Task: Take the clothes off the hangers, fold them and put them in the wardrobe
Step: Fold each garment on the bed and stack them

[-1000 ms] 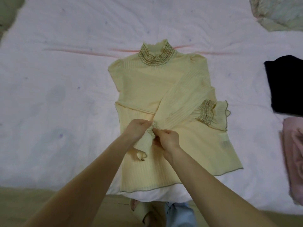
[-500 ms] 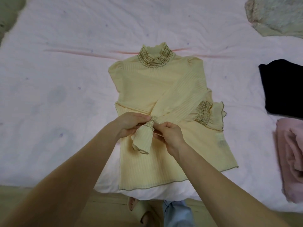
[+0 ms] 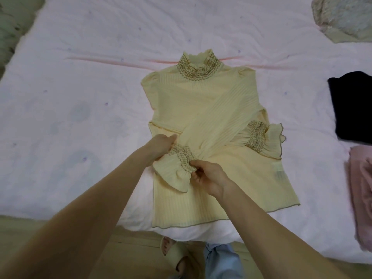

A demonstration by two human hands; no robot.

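A pale yellow blouse [image 3: 201,101] with a smocked high collar lies flat on the white bed cover [image 3: 80,97], collar away from me. One sleeve is folded across the chest, its ruffled cuff [image 3: 177,164] at the blouse's left edge. My left hand [image 3: 161,147] pinches the far side of that cuff's smocked band and my right hand [image 3: 207,174] pinches its near side. The other sleeve's cuff [image 3: 263,140] rests at the blouse's right edge.
At the right edge of the bed lie a black garment [image 3: 354,105] and a pink garment [image 3: 362,194]. A patterned pale cloth [image 3: 342,19] sits at the far right corner. My sandalled foot [image 3: 175,254] stands on the floor at the bed's near edge.
My hands have drawn the folded sleeve's cuff to the left and spread it flat, so the smocked band now shows between them. The view has shifted slightly.
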